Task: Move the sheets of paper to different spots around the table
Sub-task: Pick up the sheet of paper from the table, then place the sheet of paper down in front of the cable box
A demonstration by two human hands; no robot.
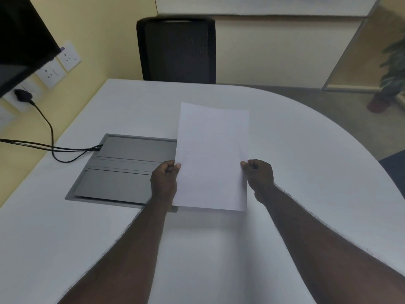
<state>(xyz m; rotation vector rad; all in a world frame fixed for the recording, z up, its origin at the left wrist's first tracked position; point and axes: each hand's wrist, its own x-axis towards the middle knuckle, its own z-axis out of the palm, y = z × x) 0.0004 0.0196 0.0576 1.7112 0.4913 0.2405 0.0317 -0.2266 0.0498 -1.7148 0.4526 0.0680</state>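
Observation:
White paper (pixel 212 156) is held upright-tilted above the middle of the white table (pixel 295 150); whether it is one sheet or a thin stack I cannot tell. My left hand (pixel 164 181) pinches its left edge with the thumb on top. On the opposite edge, my right hand (pixel 259 177) pinches it at the same height. The paper's lower edge hangs just above the tabletop and casts a faint shadow below. It covers the right end of the grey panel.
A grey cable-access panel (pixel 122 170) is set into the table at left, with black cables (pixel 50 148) running to wall sockets (pixel 54 69). A black chair (pixel 176 51) stands at the far edge, a dark monitor (pixel 19 40) at top left, a potted plant (pixel 392 69) on the floor at right.

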